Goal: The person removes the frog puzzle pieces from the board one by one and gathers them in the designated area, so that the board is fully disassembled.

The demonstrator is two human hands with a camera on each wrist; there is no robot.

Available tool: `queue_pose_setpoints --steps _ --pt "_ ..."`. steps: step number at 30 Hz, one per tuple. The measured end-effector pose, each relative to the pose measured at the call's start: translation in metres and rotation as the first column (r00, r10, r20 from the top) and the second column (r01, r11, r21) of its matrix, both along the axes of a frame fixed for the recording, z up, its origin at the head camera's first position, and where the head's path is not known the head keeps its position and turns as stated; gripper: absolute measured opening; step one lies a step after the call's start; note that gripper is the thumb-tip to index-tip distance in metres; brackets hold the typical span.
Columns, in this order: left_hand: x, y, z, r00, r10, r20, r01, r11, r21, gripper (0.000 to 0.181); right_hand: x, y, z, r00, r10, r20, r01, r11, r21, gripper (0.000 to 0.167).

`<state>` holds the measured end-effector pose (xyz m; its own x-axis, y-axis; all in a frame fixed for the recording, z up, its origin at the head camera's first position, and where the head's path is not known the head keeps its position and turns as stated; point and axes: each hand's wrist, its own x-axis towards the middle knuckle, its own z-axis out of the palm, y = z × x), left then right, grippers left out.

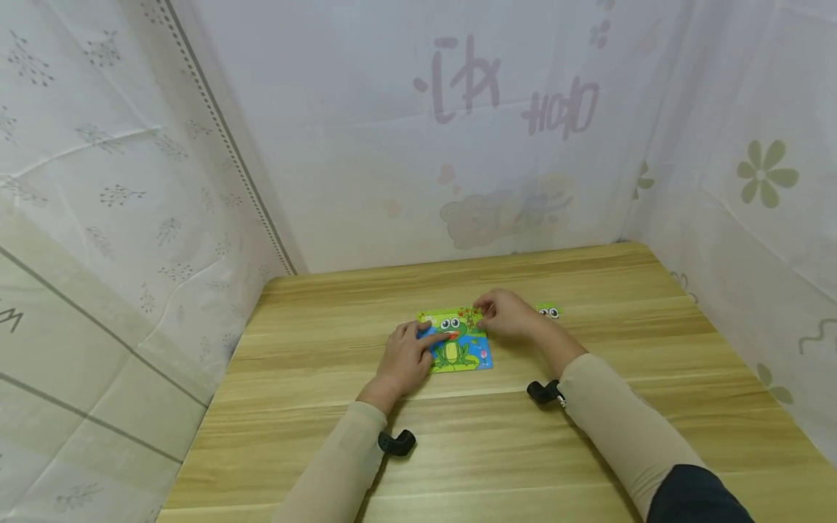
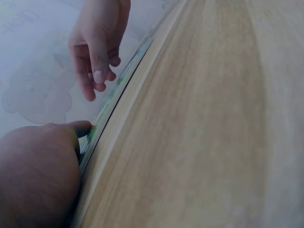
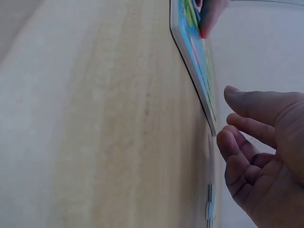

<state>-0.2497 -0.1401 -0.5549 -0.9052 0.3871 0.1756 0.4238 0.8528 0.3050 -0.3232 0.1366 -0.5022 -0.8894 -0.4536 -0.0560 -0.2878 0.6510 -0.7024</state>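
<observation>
A flat, thin-edged square board with a green frog picture (image 1: 451,354) lies on the wooden table, its edge showing in both wrist views. My left hand (image 1: 405,357) rests on the board's left side, index finger stretched across the frog's mouth. In the right wrist view a left fingertip (image 3: 205,28) touches the printed face. My right hand (image 1: 510,314) is at the board's upper right corner. Its thumb and bent fingers stand apart in the right wrist view, with nothing visible between them. Whether it touches the board is unclear.
Right of the right hand lies a small green piece with printed eyes (image 1: 548,311), partly hidden by the wrist. Thin flat pieces (image 3: 210,206) show low in the right wrist view. Printed curtains (image 1: 366,145) hang behind and beside the table (image 1: 314,407).
</observation>
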Motion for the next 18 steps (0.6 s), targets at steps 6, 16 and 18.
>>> queue_pose_setpoints --steps 6,16,18 --pt "-0.001 0.001 0.001 1.0 -0.005 0.007 0.005 1.0 -0.008 0.05 -0.004 -0.006 -0.007 1.0 -0.002 0.0 0.002 0.999 0.044 0.045" --pt "-0.006 0.005 0.005 0.999 -0.013 -0.049 0.013 1.0 0.002 0.05 -0.01 -0.008 -0.007 0.999 -0.005 0.042 0.003 0.999 0.035 0.041" --pt "-0.007 0.007 0.006 0.998 -0.018 -0.057 0.02 0.999 0.033 0.05 -0.012 -0.008 -0.006 0.998 -0.002 0.066 0.0 0.999 0.034 0.04"
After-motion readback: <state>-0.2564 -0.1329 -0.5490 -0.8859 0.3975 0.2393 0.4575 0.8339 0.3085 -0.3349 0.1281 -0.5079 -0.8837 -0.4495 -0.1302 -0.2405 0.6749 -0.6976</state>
